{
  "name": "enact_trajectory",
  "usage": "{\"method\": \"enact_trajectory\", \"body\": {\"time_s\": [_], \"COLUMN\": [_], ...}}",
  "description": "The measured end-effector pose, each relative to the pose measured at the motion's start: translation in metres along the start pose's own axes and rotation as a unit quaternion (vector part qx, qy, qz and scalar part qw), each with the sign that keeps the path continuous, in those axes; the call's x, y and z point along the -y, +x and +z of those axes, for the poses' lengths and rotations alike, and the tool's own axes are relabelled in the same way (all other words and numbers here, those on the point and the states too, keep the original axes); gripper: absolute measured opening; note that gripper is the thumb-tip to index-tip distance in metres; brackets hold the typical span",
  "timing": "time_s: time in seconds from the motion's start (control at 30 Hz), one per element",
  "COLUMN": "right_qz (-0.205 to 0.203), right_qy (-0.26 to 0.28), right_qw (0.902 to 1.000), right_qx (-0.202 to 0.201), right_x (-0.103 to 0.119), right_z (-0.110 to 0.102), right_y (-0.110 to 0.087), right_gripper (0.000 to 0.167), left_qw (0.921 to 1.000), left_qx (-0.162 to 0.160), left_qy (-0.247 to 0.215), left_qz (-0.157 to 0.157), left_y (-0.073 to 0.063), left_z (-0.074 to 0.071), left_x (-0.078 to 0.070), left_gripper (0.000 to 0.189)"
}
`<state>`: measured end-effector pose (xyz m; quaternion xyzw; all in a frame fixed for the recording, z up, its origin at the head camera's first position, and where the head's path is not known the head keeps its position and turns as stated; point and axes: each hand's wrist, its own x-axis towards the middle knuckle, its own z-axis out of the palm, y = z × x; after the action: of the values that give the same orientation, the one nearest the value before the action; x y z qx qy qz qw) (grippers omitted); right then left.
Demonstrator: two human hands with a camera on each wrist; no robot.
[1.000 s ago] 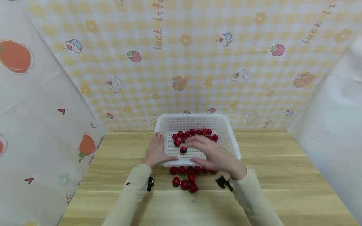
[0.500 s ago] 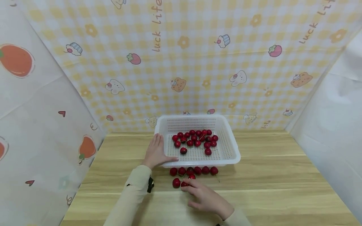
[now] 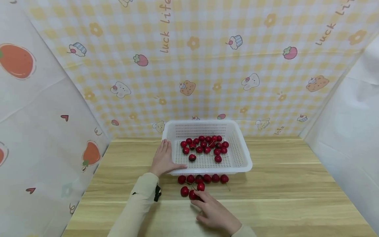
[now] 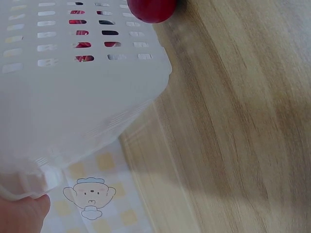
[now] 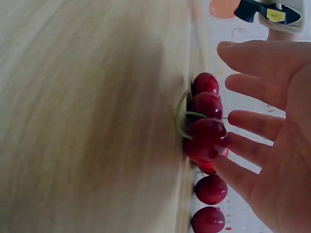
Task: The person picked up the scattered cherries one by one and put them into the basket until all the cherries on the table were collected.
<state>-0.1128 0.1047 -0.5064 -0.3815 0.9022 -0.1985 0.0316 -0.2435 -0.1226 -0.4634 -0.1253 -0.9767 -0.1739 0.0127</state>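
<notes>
A white perforated basket (image 3: 207,171) stands against the back cloth with several red cherries (image 3: 192,157) in it. My left hand (image 3: 162,161) rests on its front left corner, fingers along the side and thumb along the front rim. In the left wrist view, part of that hand (image 4: 22,216) touches the basket's edge. In front of the basket, several more cherries (image 3: 215,178) lie on the table. My right hand (image 3: 214,212) reaches over the nearest ones, its fingertips right at a cherry (image 3: 193,195). The right wrist view shows its fingers extended beside a stemmed cherry (image 5: 206,133).
The wooden table (image 3: 284,197) spreads out on both sides of the basket. A yellow checked cloth (image 3: 207,69) rises directly behind it. White sheets (image 3: 352,138) close off the left and right sides.
My right hand has come from above the basket down and back to the cherries on the table, then shifted slightly among them. The left hand has stayed on the basket corner.
</notes>
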Motion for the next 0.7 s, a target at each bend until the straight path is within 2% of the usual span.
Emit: {"method": "enact_trajectory", "body": {"time_s": [0.2, 0.57, 0.7], "right_qz": [0.025, 0.053, 0.055], "right_qy": [0.014, 0.053, 0.056], "right_qw": [0.9996, 0.9971, 0.9969], "right_qx": [0.007, 0.016, 0.006], "right_x": [-0.003, -0.009, -0.011], "right_z": [0.001, 0.005, 0.007], "right_y": [-0.004, -0.009, -0.009], "right_gripper": [0.042, 0.029, 0.025], "left_qw": [1.0000, 1.0000, 1.0000], "left_qx": [0.001, 0.006, 0.008], "left_qy": [-0.002, -0.001, 0.003], "left_qz": [0.001, -0.002, -0.002], "left_y": [0.002, 0.003, 0.002], "left_z": [0.001, 0.002, 0.001], "left_x": [0.002, 0.003, 0.001], "left_gripper": [0.126, 0.127, 0.126]}}
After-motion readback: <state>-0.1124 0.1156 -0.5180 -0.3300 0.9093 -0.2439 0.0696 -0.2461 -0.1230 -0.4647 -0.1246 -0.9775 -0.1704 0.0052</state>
